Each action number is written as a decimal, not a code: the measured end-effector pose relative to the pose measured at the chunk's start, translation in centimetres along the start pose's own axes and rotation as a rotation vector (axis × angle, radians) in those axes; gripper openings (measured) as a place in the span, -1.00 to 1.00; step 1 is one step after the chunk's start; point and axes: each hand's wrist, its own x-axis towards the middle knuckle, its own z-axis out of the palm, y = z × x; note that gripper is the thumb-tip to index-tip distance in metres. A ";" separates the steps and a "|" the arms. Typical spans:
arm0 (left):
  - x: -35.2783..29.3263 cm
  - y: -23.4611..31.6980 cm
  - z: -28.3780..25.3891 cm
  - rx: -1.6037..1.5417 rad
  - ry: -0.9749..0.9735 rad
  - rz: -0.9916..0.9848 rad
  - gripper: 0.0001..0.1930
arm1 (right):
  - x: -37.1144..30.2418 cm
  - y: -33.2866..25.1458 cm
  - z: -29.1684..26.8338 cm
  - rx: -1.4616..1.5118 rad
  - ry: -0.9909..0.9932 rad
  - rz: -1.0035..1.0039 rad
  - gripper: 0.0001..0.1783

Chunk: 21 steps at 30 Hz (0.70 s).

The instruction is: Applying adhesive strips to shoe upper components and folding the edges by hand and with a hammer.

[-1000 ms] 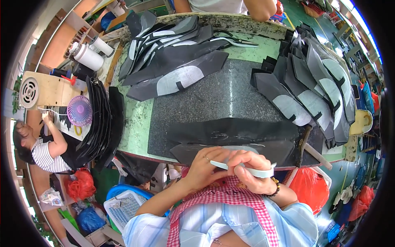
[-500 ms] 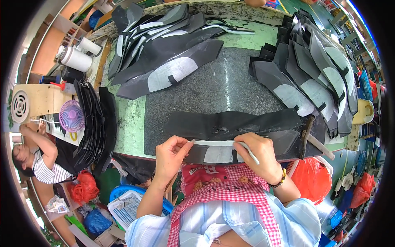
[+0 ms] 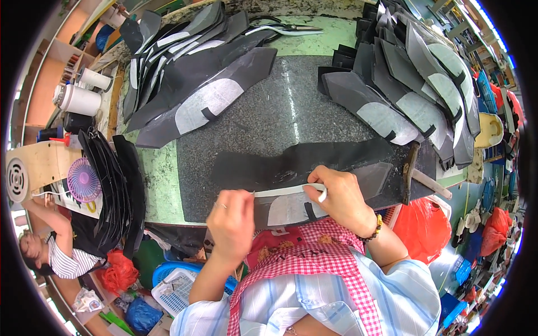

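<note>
A narrow white strip (image 3: 280, 191) lies along the seam between a dark panel (image 3: 302, 162) and the grey-and-white piece below it (image 3: 291, 208), at the bench's near edge. My left hand (image 3: 231, 227) is closed at the strip's left end, fingers curled; its fingertips are partly hidden. On the right, my right hand (image 3: 343, 197) pinches the strip between thumb and fingers, and the strip's loose end curls up beside the thumb. A hammer (image 3: 411, 171) rests on the bench just right of the pieces.
Stacked dark panels with white patches (image 3: 207, 106) lie back left, and another pile (image 3: 403, 106) sits at right. Scissors (image 3: 291, 30) lie at the back. Black pieces (image 3: 115, 185) hang at the left edge, near a purple fan (image 3: 84, 182) and another person (image 3: 61, 246).
My left hand has turned and curled closed, shifting slightly left. My right hand has slid left along the strip, whose loose end now curls upward. The whole view has shifted a little.
</note>
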 end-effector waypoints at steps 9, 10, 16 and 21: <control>-0.6 4.0 2.8 0.258 -0.225 0.627 -0.47 | -2.2 0.4 -3.3 0.145 0.173 0.065 -0.81; -0.7 4.1 3.0 0.286 -0.230 0.634 -0.43 | -2.9 1.0 -3.7 0.123 0.197 0.086 -0.81; -0.2 5.9 3.7 0.317 -0.220 0.556 -0.26 | -2.6 2.1 -3.4 0.084 0.231 0.137 -0.78; 0.3 6.1 3.8 0.431 -0.268 0.565 -0.14 | -2.2 1.7 -4.3 0.027 0.181 0.234 -0.76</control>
